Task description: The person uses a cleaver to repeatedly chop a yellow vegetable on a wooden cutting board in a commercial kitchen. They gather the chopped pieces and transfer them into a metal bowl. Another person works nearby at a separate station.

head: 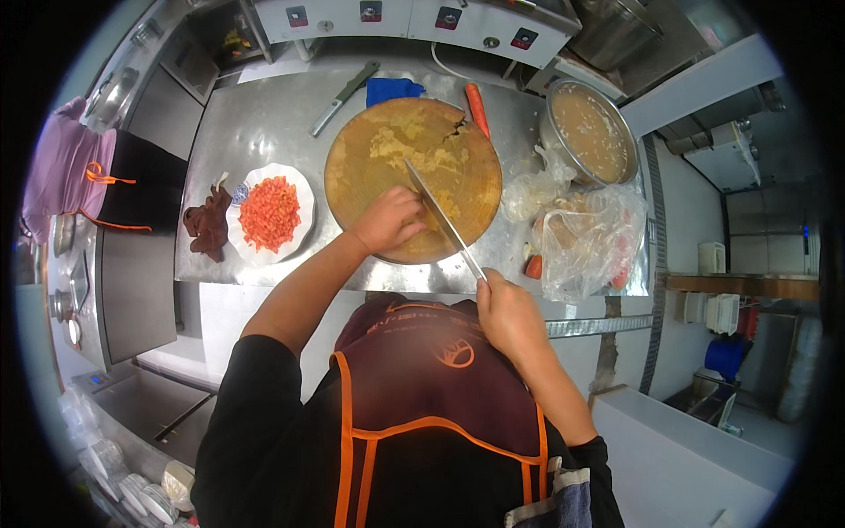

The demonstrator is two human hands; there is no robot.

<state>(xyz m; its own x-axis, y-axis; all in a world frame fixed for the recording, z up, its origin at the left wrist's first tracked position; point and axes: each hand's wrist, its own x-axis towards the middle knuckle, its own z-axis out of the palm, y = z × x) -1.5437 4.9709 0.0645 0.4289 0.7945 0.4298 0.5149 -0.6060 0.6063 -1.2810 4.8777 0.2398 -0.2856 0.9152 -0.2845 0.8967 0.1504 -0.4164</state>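
Observation:
My right hand (509,315) grips the handle of a kitchen knife (441,214), whose blade slants up and left over a round wooden chopping board (350,158). Beside the blade, my left hand (395,221) rests low over the board with fingers bent; what lies beneath them is hidden. Pale yellowish minced food (422,145) is spread across the board's upper middle, with more near the blade. To the left, a white scalloped plate (305,228) holds a heap of diced orange-red food (269,212).
On the steel table (231,119) lie a brown cloth (208,223), a peeler-like long tool (344,98), a blue cloth (391,91), a carrot (476,109) and plastic bags (574,244). A steel bowl (551,125) of cloudy liquid stands at right. A person (99,171) stands at left.

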